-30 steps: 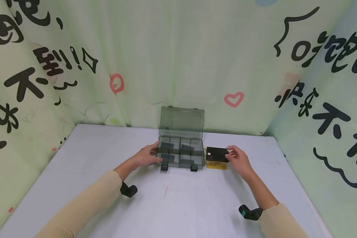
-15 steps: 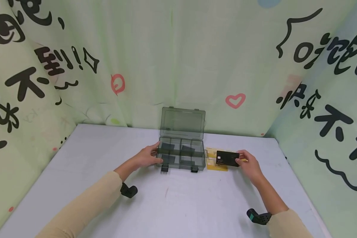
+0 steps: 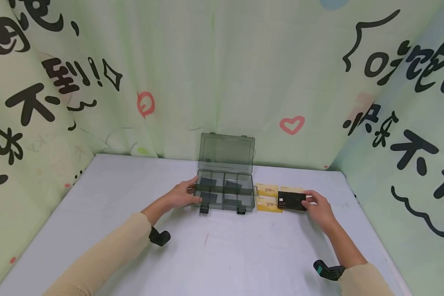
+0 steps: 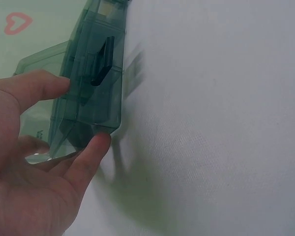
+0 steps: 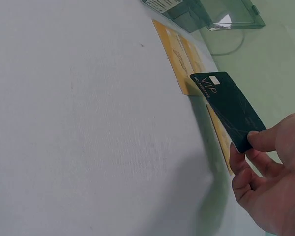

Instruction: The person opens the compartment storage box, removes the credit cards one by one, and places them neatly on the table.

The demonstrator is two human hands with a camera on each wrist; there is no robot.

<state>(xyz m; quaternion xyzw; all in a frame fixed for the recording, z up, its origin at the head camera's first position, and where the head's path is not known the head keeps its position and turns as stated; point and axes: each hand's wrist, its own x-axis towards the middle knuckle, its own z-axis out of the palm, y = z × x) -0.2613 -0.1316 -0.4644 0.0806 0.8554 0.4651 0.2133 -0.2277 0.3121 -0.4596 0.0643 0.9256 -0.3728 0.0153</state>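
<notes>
A black VIP card (image 3: pixel 291 201) is pinched at its right end between the thumb and fingers of my right hand (image 3: pixel 319 209). In the right wrist view the card (image 5: pixel 231 108) tilts above the table, over yellow cards. My left hand (image 3: pixel 178 195) grips the left end of a grey see-through storage box (image 3: pixel 223 189), its thumb and fingers spread across that side; part of the fingers is hidden. The box lid (image 3: pixel 227 153) stands raised at the back. Several dark flat pieces (image 3: pixel 208 183) show in its compartments.
Beside the box's right wall lie two yellow cards, one behind (image 3: pixel 267 190) and one in front (image 3: pixel 268 204). Another yellow card (image 3: pixel 291 189) is partly covered by the black one. Black latches (image 3: pixel 204 209) stick out at the box's front. A curtain (image 3: pixel 222 82) hangs behind the table.
My right hand has carried the black card to the right, away from the box, and uncovered the rear yellow card. The left hand and the box have stayed in place.
</notes>
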